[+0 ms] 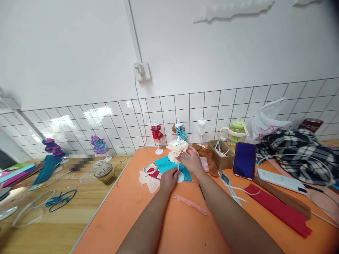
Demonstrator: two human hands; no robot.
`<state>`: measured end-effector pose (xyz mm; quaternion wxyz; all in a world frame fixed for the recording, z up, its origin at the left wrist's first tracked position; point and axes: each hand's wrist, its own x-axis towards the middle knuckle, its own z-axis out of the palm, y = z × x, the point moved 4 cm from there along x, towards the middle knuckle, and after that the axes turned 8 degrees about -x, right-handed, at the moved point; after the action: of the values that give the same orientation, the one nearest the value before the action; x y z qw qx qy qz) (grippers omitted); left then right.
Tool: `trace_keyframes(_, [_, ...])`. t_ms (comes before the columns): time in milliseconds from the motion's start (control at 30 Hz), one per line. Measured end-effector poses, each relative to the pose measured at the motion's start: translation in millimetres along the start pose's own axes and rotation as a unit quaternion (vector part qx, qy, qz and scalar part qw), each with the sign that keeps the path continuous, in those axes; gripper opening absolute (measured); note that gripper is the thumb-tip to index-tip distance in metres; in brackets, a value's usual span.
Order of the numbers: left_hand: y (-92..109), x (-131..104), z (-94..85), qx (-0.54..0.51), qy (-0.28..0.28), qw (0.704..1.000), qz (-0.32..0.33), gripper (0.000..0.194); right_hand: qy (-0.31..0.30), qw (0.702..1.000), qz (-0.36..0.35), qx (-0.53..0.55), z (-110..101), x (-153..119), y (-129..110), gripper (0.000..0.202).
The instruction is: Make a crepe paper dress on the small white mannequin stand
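Note:
A small white mannequin stand wears a cream ruffled dress (178, 147) near the middle of the orange table (127, 215). My left hand (169, 179) is closed on the thin white post of the stand, low down near its round base. Beside the dress, my right hand (192, 160) touches the right edge of the cream ruffle with bent fingers. Under the stand lies a turquoise cloth (165, 165). Cream fabric (151, 183) with a tape roll and a red scrap lies left of my left hand. A pink strip (190, 204) lies in front of the hands.
Behind stand mannequins in red (157, 134) and turquoise (181, 132), and a bare white one (201, 127). To the right are a cardboard box (221, 160), a phone (244, 160), a red cloth strip (278, 210) and a green-lidded bottle (236, 133). A glass jar (105, 173) stands left.

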<state>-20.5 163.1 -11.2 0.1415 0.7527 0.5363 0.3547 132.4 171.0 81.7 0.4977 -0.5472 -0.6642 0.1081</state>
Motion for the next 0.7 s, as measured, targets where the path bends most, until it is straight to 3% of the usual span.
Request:
trace_keyframes(267, [-2, 3, 1.1, 0.011, -0.021, 0.999, 0.028, 0.033, 0.036, 0.999, 0.029, -0.026, 6, 8, 5, 0.052])
trace_keyframes(400, [0, 3, 0.1, 0.021, -0.028, 0.999, 0.036, 0.034, 0.015, 0.999, -0.019, -0.030, 1, -5, 6, 0.057])
trace_keyframes(500, [0, 3, -0.7, 0.024, -0.030, 0.999, 0.035, 0.035, -0.034, 0.996, -0.055, -0.053, -10, -31, 12, 0.050])
trace_keyframes(600, [1, 3, -0.3, 0.022, -0.033, 0.999, 0.029, 0.035, -0.145, 0.983, -0.080, -0.084, -20, -64, 22, 0.028])
trace_keyframes(700, [3, 3, 0.8, 0.020, -0.036, 0.999, 0.023, 0.034, -0.167, 0.974, -0.058, -0.140, -31, -83, 33, 0.025])
